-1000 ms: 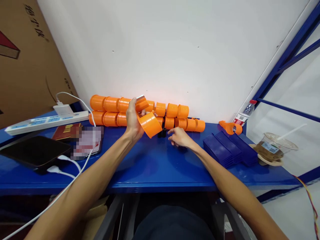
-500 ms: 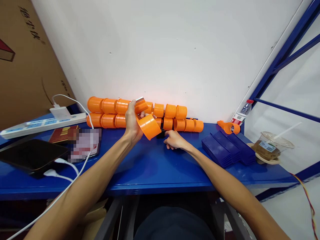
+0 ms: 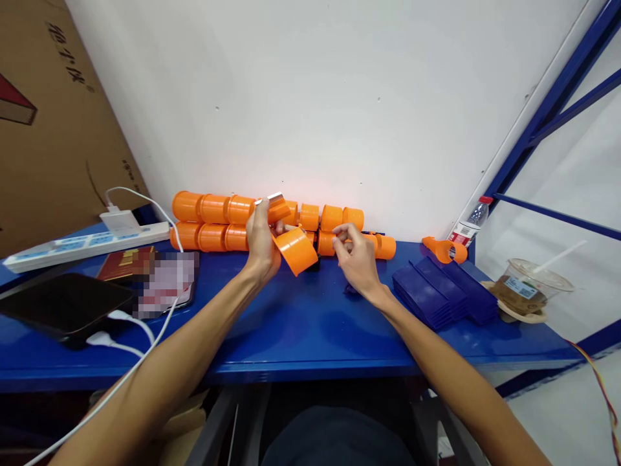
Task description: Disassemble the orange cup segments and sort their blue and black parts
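Observation:
My left hand (image 3: 262, 243) is closed around an orange tape dispenser (image 3: 297, 251), its round drum facing right and a shiny metal strip on its upper end. My right hand (image 3: 358, 259) is raised just right of the drum, thumb and fingertips drawn together; whatever they pinch, if anything, is too small to make out. Below that hand a small dark blue piece (image 3: 350, 289) rests on the table. A black part (image 3: 313, 265) lies partly hidden behind the drum. Stacked orange drums (image 3: 213, 209) run in two rows behind both hands, against the wall.
On the right of the blue table (image 3: 301, 336) are stacked blue plates (image 3: 427, 291), another orange dispenser part (image 3: 444, 249), a bottle (image 3: 473, 220) and a drink cup (image 3: 526, 285). To the left are a power strip (image 3: 87, 246), a phone (image 3: 167, 285), a black device (image 3: 65, 304) and white cables.
My right hand has lifted from the table beside the black part and moved up and right. The small blue piece now shows beneath it. My left hand keeps the dispenser, tilted slightly differently.

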The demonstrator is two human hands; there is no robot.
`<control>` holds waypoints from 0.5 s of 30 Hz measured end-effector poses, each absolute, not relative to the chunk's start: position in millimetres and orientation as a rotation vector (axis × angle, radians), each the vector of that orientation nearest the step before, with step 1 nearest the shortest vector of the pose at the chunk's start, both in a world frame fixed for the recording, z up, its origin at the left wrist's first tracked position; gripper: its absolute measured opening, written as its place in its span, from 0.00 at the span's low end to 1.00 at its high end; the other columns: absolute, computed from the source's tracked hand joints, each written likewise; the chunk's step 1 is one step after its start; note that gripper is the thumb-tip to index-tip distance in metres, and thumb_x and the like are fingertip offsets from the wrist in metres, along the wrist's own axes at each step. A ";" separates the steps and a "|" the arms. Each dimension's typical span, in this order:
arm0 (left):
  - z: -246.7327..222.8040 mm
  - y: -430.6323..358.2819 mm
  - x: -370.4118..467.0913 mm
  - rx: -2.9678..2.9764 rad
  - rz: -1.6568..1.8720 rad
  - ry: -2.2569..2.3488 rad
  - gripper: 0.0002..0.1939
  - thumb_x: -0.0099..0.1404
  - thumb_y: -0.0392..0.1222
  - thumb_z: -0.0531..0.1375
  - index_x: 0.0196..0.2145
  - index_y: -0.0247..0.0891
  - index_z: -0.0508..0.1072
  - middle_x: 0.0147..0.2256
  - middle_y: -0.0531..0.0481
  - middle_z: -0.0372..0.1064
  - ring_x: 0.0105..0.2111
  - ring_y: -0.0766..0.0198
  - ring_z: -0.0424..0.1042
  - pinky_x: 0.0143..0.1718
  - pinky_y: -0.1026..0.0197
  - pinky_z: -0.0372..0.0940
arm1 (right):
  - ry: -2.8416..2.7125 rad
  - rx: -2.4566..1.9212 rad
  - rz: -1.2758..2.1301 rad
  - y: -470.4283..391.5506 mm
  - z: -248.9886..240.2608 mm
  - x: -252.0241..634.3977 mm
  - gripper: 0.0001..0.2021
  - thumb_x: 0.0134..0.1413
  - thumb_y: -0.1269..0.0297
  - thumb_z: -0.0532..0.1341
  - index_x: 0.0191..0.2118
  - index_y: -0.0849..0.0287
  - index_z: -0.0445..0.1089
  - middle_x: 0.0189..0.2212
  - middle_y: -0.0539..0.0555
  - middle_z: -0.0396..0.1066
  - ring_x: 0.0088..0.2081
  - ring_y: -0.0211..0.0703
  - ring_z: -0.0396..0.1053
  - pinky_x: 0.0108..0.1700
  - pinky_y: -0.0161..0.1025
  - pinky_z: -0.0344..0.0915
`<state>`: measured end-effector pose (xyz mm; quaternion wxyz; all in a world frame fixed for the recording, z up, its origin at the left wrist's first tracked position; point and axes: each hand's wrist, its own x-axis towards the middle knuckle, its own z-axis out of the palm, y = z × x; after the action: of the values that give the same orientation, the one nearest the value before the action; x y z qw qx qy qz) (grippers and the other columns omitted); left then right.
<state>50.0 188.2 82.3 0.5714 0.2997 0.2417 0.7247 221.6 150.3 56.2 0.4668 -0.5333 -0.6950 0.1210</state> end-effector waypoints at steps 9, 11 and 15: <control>65.8 192.7 63.1 0.853 1.874 0.593 0.21 0.58 0.56 0.72 0.32 0.42 0.67 0.21 0.61 0.61 0.19 0.68 0.70 0.27 0.68 0.65 | -2.068 -1.200 0.228 125.8 45.0 200.6 0.18 0.64 0.49 0.64 0.52 0.55 0.67 0.50 0.64 0.66 0.53 0.59 0.68 0.43 0.41 0.69; 64.9 190.4 63.1 0.911 1.821 0.591 0.21 0.60 0.58 0.71 0.34 0.41 0.69 0.23 0.58 0.66 0.22 0.67 0.72 0.28 0.67 0.68 | -2.056 -1.215 0.175 128.3 48.3 204.9 0.18 0.66 0.50 0.62 0.53 0.55 0.67 0.50 0.63 0.67 0.53 0.58 0.68 0.49 0.44 0.69; 63.9 187.5 60.9 1.055 1.725 0.584 0.18 0.68 0.59 0.63 0.42 0.41 0.71 0.31 0.50 0.75 0.32 0.60 0.80 0.32 0.64 0.73 | -1.882 -1.341 0.022 132.4 80.0 238.1 0.18 0.68 0.52 0.61 0.57 0.55 0.65 0.54 0.62 0.68 0.52 0.55 0.69 0.53 0.46 0.67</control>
<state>60.9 187.5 63.9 0.4956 0.4355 0.2411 0.7117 238.1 132.4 80.0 0.4033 -0.5310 -0.7452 0.0086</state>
